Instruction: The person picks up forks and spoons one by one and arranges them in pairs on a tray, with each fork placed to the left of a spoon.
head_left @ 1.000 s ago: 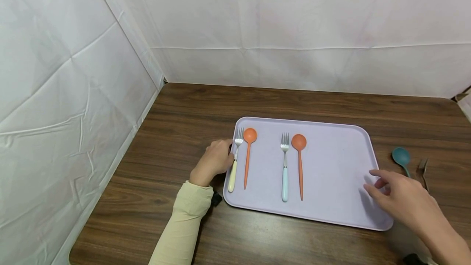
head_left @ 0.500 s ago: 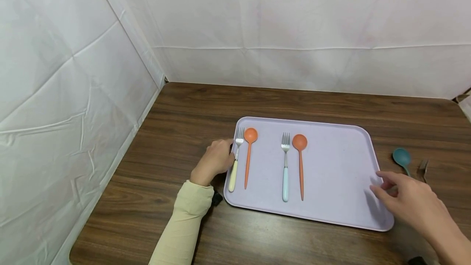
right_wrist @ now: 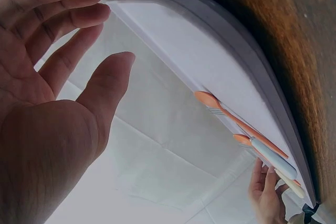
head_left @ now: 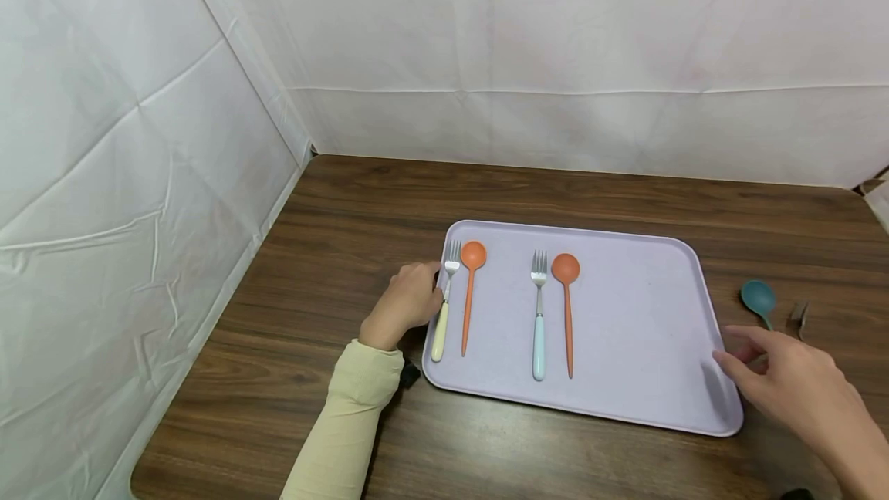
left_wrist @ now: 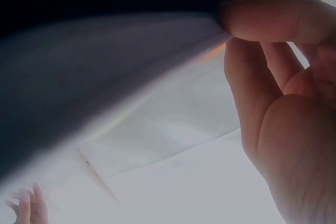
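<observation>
A pale purple tray [head_left: 646, 315] lies on the table in the head view. My left hand [head_left: 405, 301] pinches its left rim between thumb and fingers, close beside a yellow-handled fork [head_left: 440, 334]. To the right of that fork lies an orange spoon [head_left: 468, 299]. Further along the tray are a light-blue-handled fork [head_left: 538, 346] and a second orange spoon [head_left: 568, 322]. My right hand [head_left: 799, 380] hovers at the tray's right rim with its fingers loosely bent and nothing between them. The right wrist view shows the right thumb [right_wrist: 113, 77] apart from the fingers.
Beyond the tray's right side, a teal spoon [head_left: 757, 296] and a small fork [head_left: 800, 315] lie on the dark wooden table [head_left: 292, 284], partly covered by the right hand. White sheeting [head_left: 556, 60] hangs behind the table and along its left side.
My right hand has moved rightward, from over the tray's right part to its right rim, covering more of the small fork. The left hand and the tray hold almost still.
</observation>
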{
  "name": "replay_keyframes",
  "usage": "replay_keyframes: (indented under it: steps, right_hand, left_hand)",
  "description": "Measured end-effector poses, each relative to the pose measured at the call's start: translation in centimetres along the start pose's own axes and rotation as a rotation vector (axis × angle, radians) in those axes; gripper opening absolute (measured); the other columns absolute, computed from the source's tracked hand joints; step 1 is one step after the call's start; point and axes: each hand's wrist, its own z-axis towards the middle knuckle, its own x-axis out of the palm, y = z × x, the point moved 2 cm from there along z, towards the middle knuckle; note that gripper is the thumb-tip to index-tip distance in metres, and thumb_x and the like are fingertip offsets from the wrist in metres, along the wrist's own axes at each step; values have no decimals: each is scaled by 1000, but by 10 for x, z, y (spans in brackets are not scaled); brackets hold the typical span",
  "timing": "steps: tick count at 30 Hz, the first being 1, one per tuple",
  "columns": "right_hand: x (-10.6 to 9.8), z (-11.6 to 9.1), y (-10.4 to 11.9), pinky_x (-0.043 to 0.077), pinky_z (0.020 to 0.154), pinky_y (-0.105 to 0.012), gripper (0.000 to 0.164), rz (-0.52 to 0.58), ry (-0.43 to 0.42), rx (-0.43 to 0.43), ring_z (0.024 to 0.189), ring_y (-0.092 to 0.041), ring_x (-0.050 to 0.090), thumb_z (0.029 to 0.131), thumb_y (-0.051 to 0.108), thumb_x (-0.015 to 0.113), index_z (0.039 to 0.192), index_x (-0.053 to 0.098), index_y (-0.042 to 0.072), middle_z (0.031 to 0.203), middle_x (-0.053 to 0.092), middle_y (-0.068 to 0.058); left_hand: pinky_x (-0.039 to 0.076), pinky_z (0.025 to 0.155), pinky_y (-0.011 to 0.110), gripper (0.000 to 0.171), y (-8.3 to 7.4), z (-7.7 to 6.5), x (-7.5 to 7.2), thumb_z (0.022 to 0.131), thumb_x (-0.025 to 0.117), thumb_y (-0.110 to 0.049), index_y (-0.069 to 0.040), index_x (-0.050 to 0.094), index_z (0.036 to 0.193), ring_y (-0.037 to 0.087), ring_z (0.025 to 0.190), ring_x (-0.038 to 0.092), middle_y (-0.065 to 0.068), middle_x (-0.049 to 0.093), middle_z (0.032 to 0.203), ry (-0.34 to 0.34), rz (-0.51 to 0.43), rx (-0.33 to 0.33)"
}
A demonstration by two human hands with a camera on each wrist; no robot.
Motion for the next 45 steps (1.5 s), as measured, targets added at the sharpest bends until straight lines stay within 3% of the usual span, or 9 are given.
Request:
replay_keyframes:
  steps: [7,14,21,32,38,45]
  right_hand:
    - [-2,-2,-5,36,45,-31,51,-16,-44,3,65,-16,55,83,43,65,111,62,0,81,63,-2]
    - [-5,-2,-13,36,46,-36,52,-51,-47,39,69,-22,55,83,44,65,111,61,0,84,63,-4]
    - [-7,-2,-20,35,45,-32,48,-74,-95,-37,59,-14,48,83,36,67,106,60,-6,79,61,-5]
    - [-5,-2,-27,41,47,-41,48,-81,-146,-75,60,-25,56,82,34,68,100,61,-9,77,62,-12]
    - [-7,-3,-30,34,42,-31,47,-88,-203,-84,52,-18,47,81,32,69,98,61,-11,68,58,-8]
    - [-7,-6,-35,25,37,-26,47,-75,-261,-94,43,-9,34,83,29,67,100,58,-14,67,59,-16]
  left_hand:
    - [47,80,42,40,0,1,0,86,54,-6,-4,56,126,24,99,56,13,60,115,-2,5,4]
    - [47,79,41,40,0,0,0,86,54,-6,-3,56,126,24,97,56,13,60,114,1,0,1]
    - [47,81,41,42,1,0,1,87,53,-7,-3,54,129,24,101,55,14,58,119,18,-10,-20]
    - [46,82,42,41,0,0,1,87,54,-8,-5,55,129,25,102,55,13,59,118,19,-3,-20]
    - [47,80,41,41,0,1,1,88,53,-9,-4,54,129,24,98,55,13,58,118,25,-5,-25]
    - [46,82,41,42,1,1,0,88,53,-9,-5,54,130,24,101,55,13,58,119,21,-6,-24]
